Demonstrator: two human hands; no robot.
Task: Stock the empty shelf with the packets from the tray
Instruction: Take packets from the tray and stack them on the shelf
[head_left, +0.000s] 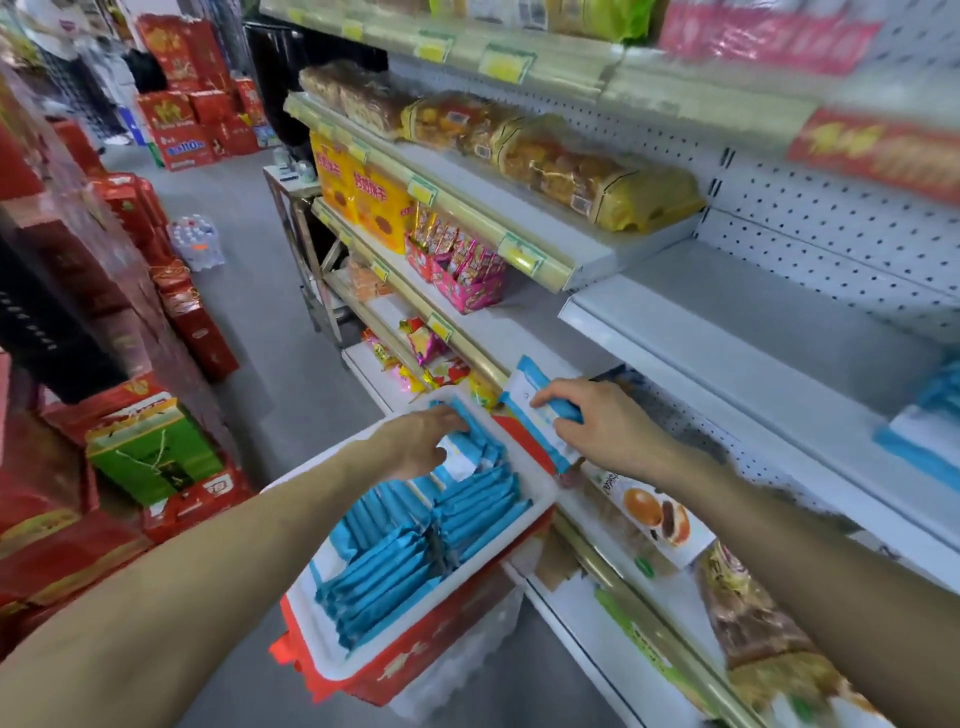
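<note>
Shelf (753, 353): few stocked packets (930, 431), far right of tray (311, 639).
Tray: many tray packets (415, 561) unshelved.
Right hand (597, 421): pinches lifted packet (522, 392) above tray.
Left hand (421, 441): grips tray packets.

Bagged bread loaves (561, 166) are laid in a row on an upper shelf, with yellow price tags (519, 253) clipped along its front rail. Below them, yellow biscuit boxes (363, 200) are stood upright beside pink display boxes (467, 280) filled with small snack packs. A box printed with orange pastries (654, 512) is laid on a lower shelf. Across the grey floor (260, 338), red gift boxes (197, 322) are stacked, a green gift box (150, 457) among them. A wrapped pack of water bottles (197, 241) is set on the floor.
</note>
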